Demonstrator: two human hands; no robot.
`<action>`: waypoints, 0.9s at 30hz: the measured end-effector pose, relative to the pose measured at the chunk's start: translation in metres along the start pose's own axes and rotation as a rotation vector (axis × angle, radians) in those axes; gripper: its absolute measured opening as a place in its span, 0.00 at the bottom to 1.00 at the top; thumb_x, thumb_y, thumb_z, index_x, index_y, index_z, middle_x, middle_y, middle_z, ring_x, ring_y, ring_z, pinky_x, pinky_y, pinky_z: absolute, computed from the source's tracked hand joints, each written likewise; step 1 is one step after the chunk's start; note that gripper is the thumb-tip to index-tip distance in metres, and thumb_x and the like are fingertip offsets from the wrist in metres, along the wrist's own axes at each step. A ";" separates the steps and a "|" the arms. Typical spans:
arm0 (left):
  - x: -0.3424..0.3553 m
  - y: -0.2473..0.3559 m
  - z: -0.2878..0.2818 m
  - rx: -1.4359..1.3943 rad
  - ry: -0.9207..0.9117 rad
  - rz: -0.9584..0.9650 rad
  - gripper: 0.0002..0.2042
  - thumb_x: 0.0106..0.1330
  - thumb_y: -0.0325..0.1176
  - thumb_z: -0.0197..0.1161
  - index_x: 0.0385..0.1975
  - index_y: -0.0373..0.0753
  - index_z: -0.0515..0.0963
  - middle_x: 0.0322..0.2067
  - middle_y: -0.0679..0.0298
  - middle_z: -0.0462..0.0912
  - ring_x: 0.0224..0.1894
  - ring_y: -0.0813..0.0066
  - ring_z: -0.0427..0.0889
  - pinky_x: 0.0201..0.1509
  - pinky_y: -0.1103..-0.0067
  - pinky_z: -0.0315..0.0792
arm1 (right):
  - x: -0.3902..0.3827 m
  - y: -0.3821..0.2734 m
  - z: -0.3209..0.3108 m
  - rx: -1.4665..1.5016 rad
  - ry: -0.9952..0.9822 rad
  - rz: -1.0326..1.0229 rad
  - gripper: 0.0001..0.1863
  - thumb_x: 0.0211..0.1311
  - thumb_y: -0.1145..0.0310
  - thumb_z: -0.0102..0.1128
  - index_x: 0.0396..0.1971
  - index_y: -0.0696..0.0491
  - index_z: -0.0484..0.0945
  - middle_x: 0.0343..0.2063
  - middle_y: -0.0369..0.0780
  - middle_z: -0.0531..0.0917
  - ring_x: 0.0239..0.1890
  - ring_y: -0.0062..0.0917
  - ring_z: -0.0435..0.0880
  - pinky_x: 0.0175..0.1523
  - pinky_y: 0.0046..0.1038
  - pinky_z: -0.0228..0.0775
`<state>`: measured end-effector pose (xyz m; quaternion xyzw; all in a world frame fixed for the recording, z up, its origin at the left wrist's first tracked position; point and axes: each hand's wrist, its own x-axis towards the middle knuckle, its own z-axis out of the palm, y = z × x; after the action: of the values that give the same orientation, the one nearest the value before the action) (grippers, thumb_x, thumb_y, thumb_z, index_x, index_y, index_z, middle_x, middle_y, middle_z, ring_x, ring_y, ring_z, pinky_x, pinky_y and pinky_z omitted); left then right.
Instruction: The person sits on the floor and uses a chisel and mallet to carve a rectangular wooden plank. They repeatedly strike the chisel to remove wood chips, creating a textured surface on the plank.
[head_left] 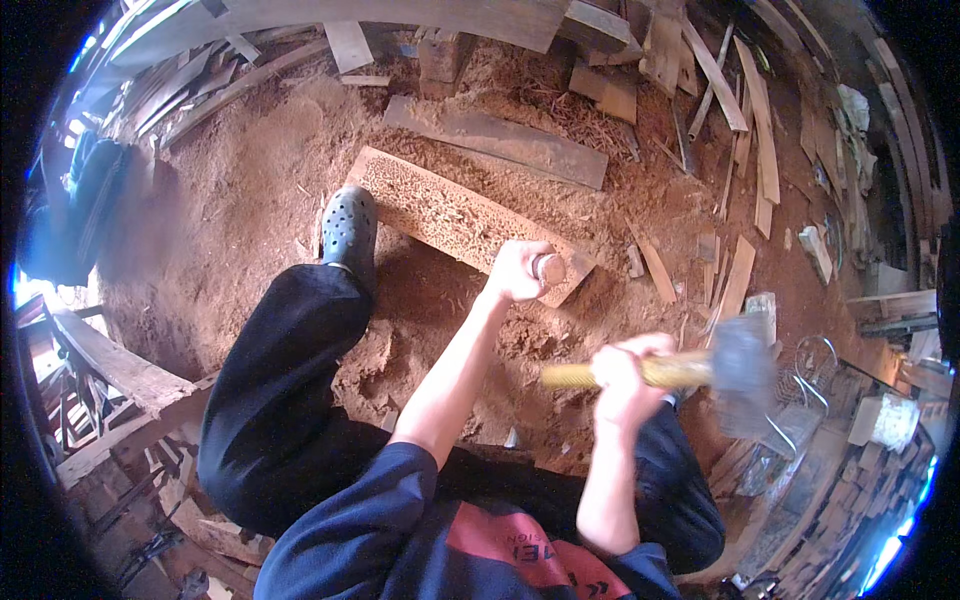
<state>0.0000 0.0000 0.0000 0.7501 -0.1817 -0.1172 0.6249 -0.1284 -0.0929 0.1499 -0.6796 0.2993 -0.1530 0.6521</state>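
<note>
Left fingers (524,250) wrap an upright handle (549,268) while right fingers (622,368) clench a sideways-held hammer (688,370).

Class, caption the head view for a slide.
Left hand grips a handle over a board; right hand holds a hammer.

From here I get only a blur for the hammer head (742,375); the left hand (518,271) hides most of the round-ended tool (549,268) it grips, and the lower edge crops the shirt (350,530).
</note>
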 end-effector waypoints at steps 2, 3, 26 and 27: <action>-0.006 -0.003 0.013 -0.044 -0.017 -0.042 0.14 0.31 0.37 0.63 0.22 0.41 0.76 0.19 0.57 0.77 0.23 0.67 0.79 0.28 0.77 0.71 | -0.001 0.018 -0.011 -0.473 -0.091 -0.098 0.06 0.40 0.80 0.55 0.19 0.53 0.69 0.13 0.35 0.72 0.17 0.24 0.74 0.23 0.25 0.65; 0.021 -0.010 -0.015 0.078 -0.001 0.052 0.13 0.32 0.37 0.63 0.21 0.41 0.76 0.19 0.59 0.77 0.23 0.69 0.78 0.28 0.78 0.70 | 0.027 0.035 0.020 -0.940 -0.137 0.249 0.05 0.37 0.79 0.58 0.17 0.54 0.72 0.14 0.35 0.74 0.19 0.21 0.75 0.25 0.24 0.64; 0.005 -0.002 -0.008 0.007 0.025 0.062 0.10 0.32 0.33 0.62 0.17 0.38 0.74 0.15 0.64 0.76 0.18 0.74 0.75 0.24 0.79 0.69 | 0.015 0.126 -0.044 -0.669 -0.067 0.489 0.12 0.37 0.68 0.59 0.20 0.61 0.71 0.18 0.48 0.77 0.23 0.35 0.78 0.30 0.35 0.69; 0.011 -0.004 -0.018 0.060 0.001 0.040 0.10 0.33 0.33 0.62 0.17 0.38 0.74 0.15 0.63 0.76 0.18 0.72 0.74 0.25 0.78 0.69 | 0.017 0.137 -0.041 -0.652 -0.066 0.510 0.12 0.38 0.68 0.58 0.22 0.61 0.71 0.19 0.48 0.78 0.23 0.35 0.78 0.31 0.34 0.69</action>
<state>0.0173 0.0123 0.0002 0.7647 -0.2000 -0.0988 0.6046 -0.1682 -0.1320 0.0172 -0.7590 0.4698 0.1381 0.4292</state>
